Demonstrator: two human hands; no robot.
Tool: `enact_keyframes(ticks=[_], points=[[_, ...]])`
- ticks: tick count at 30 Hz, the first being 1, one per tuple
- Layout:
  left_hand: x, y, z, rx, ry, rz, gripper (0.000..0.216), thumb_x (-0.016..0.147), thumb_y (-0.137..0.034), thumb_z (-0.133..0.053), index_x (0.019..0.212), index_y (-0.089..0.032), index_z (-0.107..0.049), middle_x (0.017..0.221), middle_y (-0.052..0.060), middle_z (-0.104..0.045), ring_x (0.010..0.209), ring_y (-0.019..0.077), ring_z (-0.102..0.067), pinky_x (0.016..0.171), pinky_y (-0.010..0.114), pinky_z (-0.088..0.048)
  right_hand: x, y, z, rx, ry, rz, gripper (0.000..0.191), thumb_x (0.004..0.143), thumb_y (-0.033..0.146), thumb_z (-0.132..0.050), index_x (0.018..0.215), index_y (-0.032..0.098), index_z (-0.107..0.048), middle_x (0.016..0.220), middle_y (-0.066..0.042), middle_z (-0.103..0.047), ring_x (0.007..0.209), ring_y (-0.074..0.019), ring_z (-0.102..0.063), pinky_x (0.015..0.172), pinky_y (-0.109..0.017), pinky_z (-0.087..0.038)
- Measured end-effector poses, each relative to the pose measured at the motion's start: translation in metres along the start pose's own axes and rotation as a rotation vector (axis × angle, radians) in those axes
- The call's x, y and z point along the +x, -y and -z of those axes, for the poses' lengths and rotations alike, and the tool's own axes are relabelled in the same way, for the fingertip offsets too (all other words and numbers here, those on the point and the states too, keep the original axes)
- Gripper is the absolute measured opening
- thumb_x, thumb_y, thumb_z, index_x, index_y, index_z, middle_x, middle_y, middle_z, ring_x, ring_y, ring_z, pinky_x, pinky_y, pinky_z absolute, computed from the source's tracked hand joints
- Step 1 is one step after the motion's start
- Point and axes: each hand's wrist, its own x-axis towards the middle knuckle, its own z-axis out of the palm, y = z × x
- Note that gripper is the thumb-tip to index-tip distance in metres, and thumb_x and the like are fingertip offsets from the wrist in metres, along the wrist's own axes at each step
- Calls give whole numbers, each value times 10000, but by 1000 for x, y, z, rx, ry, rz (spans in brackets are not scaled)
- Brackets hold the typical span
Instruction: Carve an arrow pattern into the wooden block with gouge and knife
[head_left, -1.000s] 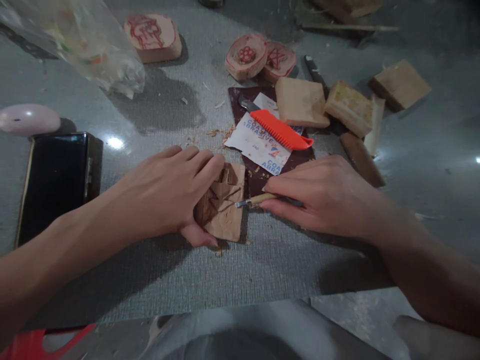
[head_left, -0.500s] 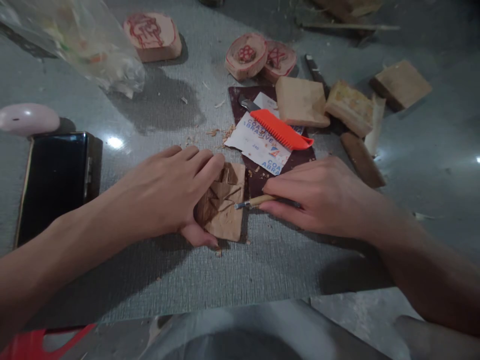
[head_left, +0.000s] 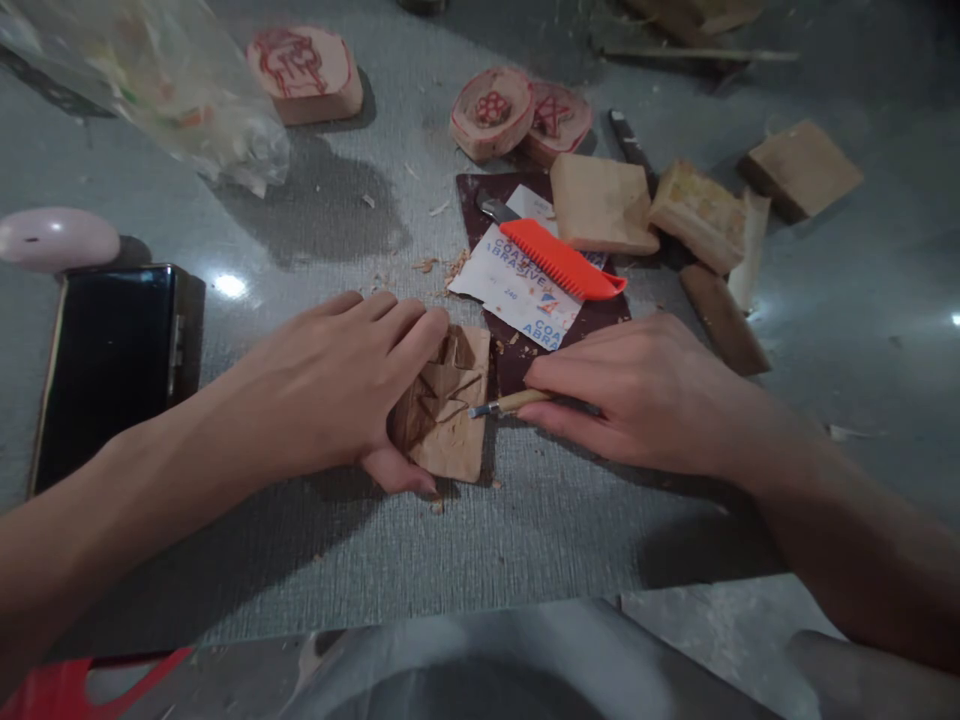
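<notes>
- Grey textured matting (head_left: 465, 540) covers the work surface, sprinkled with pale wood chips.
- Nearest, the left hand (head_left: 330, 385) lies flat over a carved wooden block (head_left: 448, 405), fingers spread across its top edge and the thumb tucked under its near edge, pinning it to the mat.
- Just right of it, the right hand (head_left: 645, 400) has its fingers closed on a small carving tool (head_left: 504, 404); the metal tip touches the block's right edge.
- At far left, a black phone (head_left: 112, 365) lies flat, with a pink rounded object (head_left: 56, 238) just beyond it.
- Behind the block, a dark sheet of sandpaper (head_left: 525, 345) carries a printed abrasive slip and an orange-handled knife (head_left: 566, 260).
- Beyond that sit plain wooden blocks (head_left: 604, 205), another off to the right (head_left: 802, 168).
- Farther back are round pieces marked in red (head_left: 495, 118), a larger red-marked slab (head_left: 306, 72), and a crumpled clear plastic bag (head_left: 165, 90) at top left.
</notes>
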Motion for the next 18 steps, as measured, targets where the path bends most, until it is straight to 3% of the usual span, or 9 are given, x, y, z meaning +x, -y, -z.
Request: enact_keyframes(ticks=[9, 18], points=[[0, -1, 1, -20, -4, 1, 1118, 773, -1094, -733, 1343, -132, -731, 1151, 207, -812, 1048, 459, -783, 912, 563, -605, 1, 1, -1, -10, -19, 13, 493, 1271, 483, -503, 922, 216, -727, 715, -11, -669, 638, -192, -572, 647, -380, -301], [0, -1, 2, -14, 14, 11, 1085, 736, -1092, -770, 1332, -187, -717, 1152, 189, -804, 1065, 448, -781, 927, 546, -603, 1, 0, -1, 1, 16, -9, 502, 1278, 496, -474, 935, 227, -722, 719, -6, -665, 648, -188, -551, 653, -371, -289]])
